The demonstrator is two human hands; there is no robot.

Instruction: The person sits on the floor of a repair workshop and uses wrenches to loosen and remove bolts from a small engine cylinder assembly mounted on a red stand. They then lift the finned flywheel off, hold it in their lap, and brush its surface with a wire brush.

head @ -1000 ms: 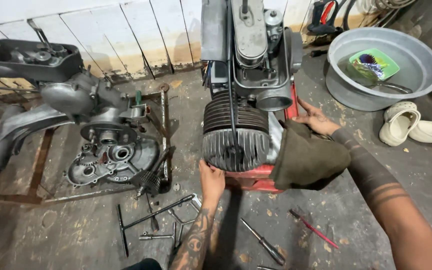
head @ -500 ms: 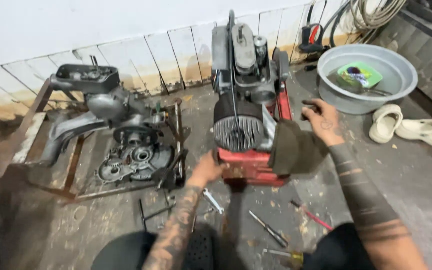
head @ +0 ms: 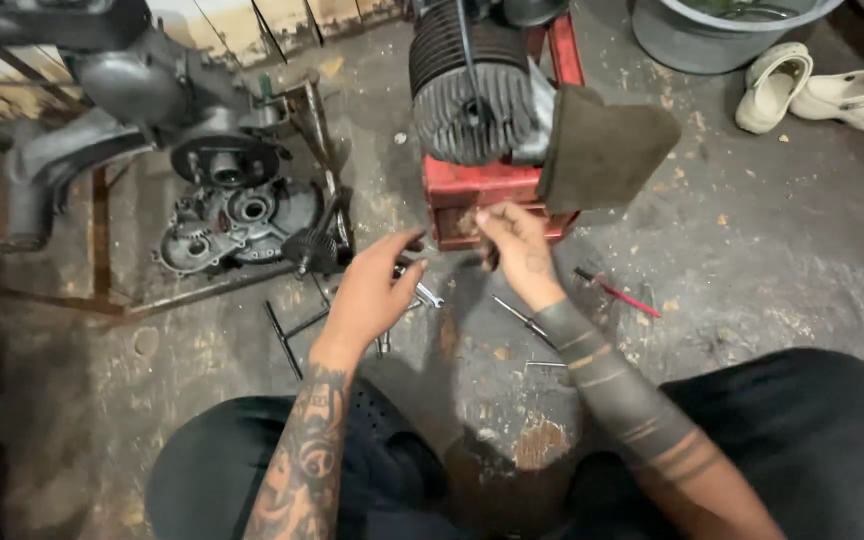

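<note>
Both hands low in front of the red stand — nothing clamped in either.

Head view: my left hand (head: 377,290) hangs with fingers loosely spread, empty, just over the wrench (head: 422,292) on the concrete floor (head: 752,260). My right hand (head: 514,245) curls in front of the red stand (head: 487,195); fingertips pinch toward something small, but I can't tell if anything's held. The finned cylinder (head: 467,95) lies on its side on the stand — fins toward me, olive cloth (head: 602,150) draped against it. Screwdriver (head: 620,294) and T-handle tools (head: 287,335) lie within reach. The split engine case (head: 237,215) sits well apart to my left.
</note>
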